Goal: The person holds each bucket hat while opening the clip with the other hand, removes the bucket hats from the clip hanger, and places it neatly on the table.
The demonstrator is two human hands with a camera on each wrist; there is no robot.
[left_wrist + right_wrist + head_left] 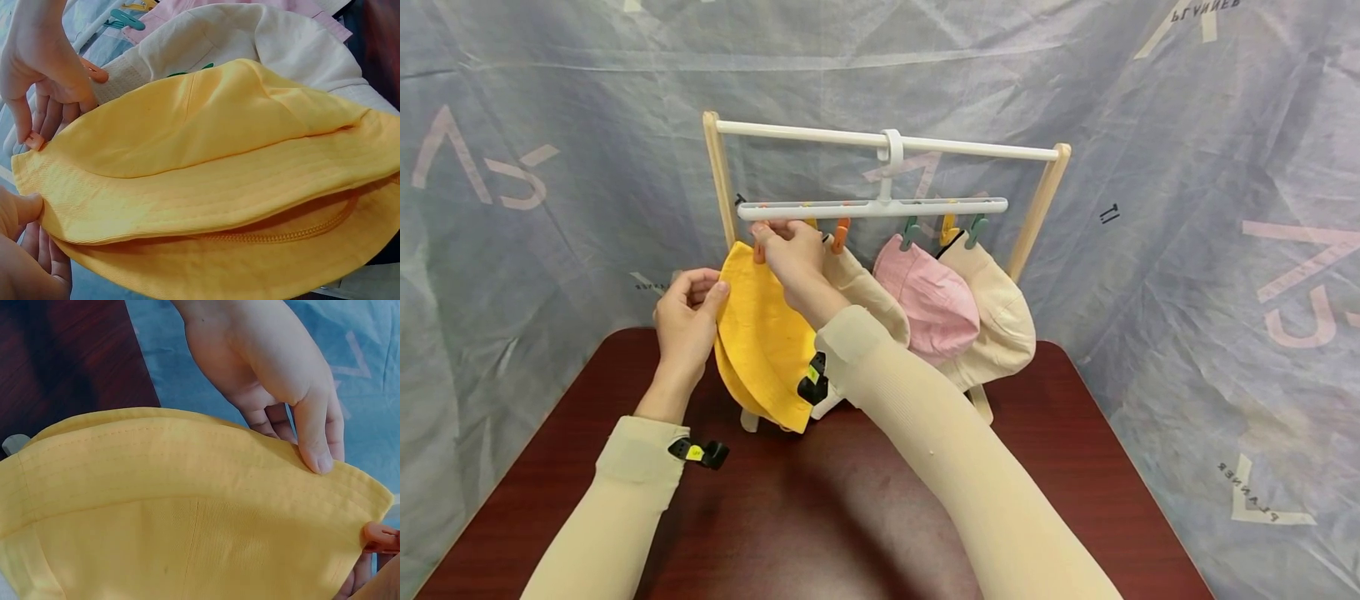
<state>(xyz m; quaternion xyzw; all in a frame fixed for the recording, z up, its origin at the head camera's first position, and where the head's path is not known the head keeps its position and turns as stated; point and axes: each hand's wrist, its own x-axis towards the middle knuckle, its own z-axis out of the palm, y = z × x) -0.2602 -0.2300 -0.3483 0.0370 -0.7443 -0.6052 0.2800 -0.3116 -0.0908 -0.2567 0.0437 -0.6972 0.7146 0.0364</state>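
Observation:
A yellow bucket hat [758, 312] hangs by its brim at the left end of a white clip hanger [820, 209]. My left hand [687, 323] pinches the hat's left brim edge between thumb and fingers, as the right wrist view also shows. At the hat's top corner, my right hand [795, 252] pinches an orange clip [35, 141], whose jaws sit on the brim. An orange cord [281, 237] runs along the underside of the hat. Beside it hang a cream hat [859, 283], a pink hat [925, 292] and another cream hat [1003, 321].
The hanger hooks over the white rail [805, 133] of a rack with wooden posts [1037, 208]. Other orange, yellow and green clips [909, 233] line the hanger. The rack stands on a dark red table [880, 500], with grey sheeting [587, 167] behind and at both sides.

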